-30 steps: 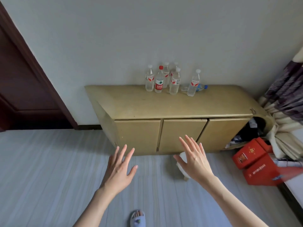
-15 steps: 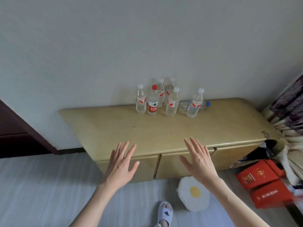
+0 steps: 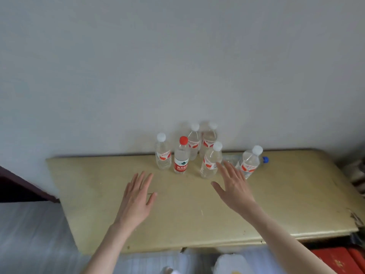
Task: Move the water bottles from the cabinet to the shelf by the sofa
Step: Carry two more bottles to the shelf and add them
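Plain grey-white wall (image 3: 177, 56) fills the upper half. Tan cabinet (image 3: 296, 204) w/ worn top, chipped at rt corner. Pale striped floor (image 3: 33, 244) bottom left, dark door (image 3: 17, 186) at left edge. Red boxes (image 3: 339, 260) bottom rt.

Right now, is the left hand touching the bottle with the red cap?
Apart. The head view shows bare cabinet top between the left hand and the red-capped bottle.
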{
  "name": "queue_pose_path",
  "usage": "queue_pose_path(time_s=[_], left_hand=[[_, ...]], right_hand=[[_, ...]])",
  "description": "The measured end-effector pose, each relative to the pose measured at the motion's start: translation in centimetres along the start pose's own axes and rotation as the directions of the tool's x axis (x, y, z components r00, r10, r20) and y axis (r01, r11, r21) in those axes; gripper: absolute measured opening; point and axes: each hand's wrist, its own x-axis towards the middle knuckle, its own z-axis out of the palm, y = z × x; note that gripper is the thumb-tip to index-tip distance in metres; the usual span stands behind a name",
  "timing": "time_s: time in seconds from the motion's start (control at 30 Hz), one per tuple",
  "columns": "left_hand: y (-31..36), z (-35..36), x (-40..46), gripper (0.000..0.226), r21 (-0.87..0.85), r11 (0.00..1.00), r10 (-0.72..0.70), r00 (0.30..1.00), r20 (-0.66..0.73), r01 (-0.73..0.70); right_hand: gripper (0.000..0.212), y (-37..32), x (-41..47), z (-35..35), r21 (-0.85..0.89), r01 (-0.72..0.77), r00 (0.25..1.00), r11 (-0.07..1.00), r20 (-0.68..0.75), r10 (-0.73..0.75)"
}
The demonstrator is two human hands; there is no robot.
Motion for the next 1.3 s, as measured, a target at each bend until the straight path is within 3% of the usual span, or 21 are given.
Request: queue_pose_path(time_s=[0.47,0.63,0.8,0.93,1.13,1.3], left_hand=[[-1.7,1.4,19.0,0.061,-0.092,0.988,0.138,0.983,0.12,-0.127],[-0.9,1.4,20.2,0.036,-0.306,0.952,0.043,0.996,0.084,-0.015],[-0.8,1.4,20.6,0.028,-0.327,0.945,0.022,1.0,0.017,-0.016],[-0.4,1.1,19.7,0.029,-0.338,0.941,0.021,0.999,0.035,-0.008],[-0.2,0.7,18.6,0.03,-0.242,0.963,0.156,0.979,0.131,-0.121],[1.5,0.0,15.9,0.026,-0.291,0.91,0.337,0.936,0.102,-0.296]], right_hand=[[0.06,1.9,12.4,1.3,0.186,-0.251,0.968,0.95,0.034,0.249],[0.046,1.8,13.1,1.7,0.235,-0.339,0.937,0.911,-0.002,0.349],[0.036,1.2,13.0,2.1,0.245,-0.335,0.925,0.91,-0.099,0.367],[0.036,0.2,11.7,2.4,0.222,-0.315,0.937,0.923,-0.081,0.34],[0.035,-0.2,7.8,2.4,0.3,-0.386,0.899,0.872,-0.089,0.429],[0.036,-0.8,2.2,2.0,0.367,-0.44,0.844,0.82,-0.143,0.517]])
